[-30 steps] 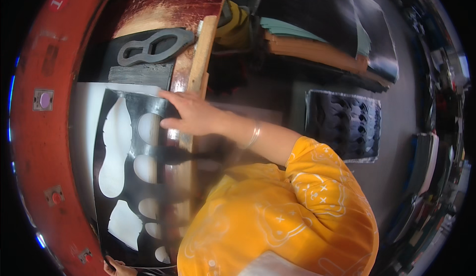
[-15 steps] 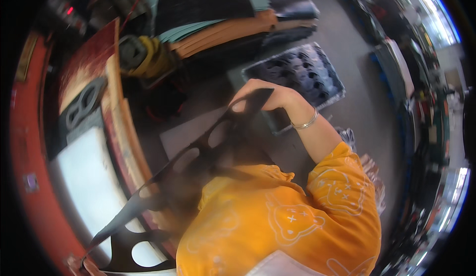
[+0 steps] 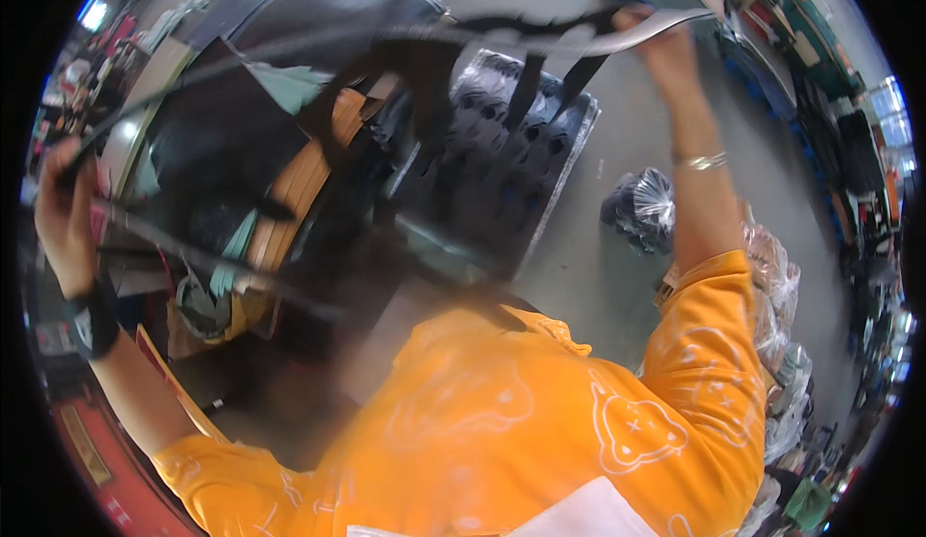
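Observation:
A black sheet with large cut-out holes point(image 3: 420, 69) hangs stretched between my two raised hands, its thin strips blurred by motion. My left hand point(image 3: 68, 214), at the far left, has its fingers closed around one end. High at the upper right, my right hand point(image 3: 666, 43) grips the other end, whose pale, shiny edge sticks out past the fingers. Behind the sheet, and partly covered by it, lies a flat rectangular pile of similar black cut-out pieces point(image 3: 540, 166) with a light rim.
Stacked dark sheets point(image 3: 217, 122) with green and brown layers point(image 3: 307, 185) stand at the left. Clear plastic bags point(image 3: 641, 211) rest on the grey floor point(image 3: 569, 296) at the right. An orange-red machine part point(image 3: 111, 474) is at the lower left. Shelving with goods lines the far right.
My view has swung left. Both hands have risen and spread apart with the cut-out sheet, lifting it away from the red-framed machine and white board toward the floor pile.

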### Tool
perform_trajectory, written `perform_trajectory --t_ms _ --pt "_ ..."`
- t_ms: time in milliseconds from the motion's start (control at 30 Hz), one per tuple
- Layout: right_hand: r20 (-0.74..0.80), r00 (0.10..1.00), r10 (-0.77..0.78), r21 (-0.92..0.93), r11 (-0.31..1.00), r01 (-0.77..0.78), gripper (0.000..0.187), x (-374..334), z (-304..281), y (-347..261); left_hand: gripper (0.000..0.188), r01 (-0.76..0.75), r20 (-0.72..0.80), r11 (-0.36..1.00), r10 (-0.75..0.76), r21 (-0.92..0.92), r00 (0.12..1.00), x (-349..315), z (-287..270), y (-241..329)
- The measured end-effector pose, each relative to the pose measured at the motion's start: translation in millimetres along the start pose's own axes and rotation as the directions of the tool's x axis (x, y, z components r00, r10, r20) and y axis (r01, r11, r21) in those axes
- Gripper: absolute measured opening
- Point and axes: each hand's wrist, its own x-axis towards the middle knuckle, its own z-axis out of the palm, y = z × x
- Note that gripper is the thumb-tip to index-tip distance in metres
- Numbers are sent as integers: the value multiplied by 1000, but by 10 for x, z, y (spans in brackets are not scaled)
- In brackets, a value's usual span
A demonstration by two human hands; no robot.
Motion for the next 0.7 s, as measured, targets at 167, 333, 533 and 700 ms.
perform_trajectory --t_ms 167,333,533,700 --pt "-394 911 -124 -371 928 -34 29 686 -1239 98 26 -183 73 970 196 -160 978 1709 1034 -168" --pt "-175 972 -159 -394 916 79 21 183 -1199 562 15 -128 212 845 273 -519 939 1865 2776 -502" --pt "-113 992 55 -539 835 -107 34 -1651 186 1879 23 -151 294 894 292 -421 910 642 5102 -1266" --pt "222 718 659 -769 571 -286 57 -3753 1794 3199 39 -88 885 976 220 -202 410 -1094 6826 -2057"
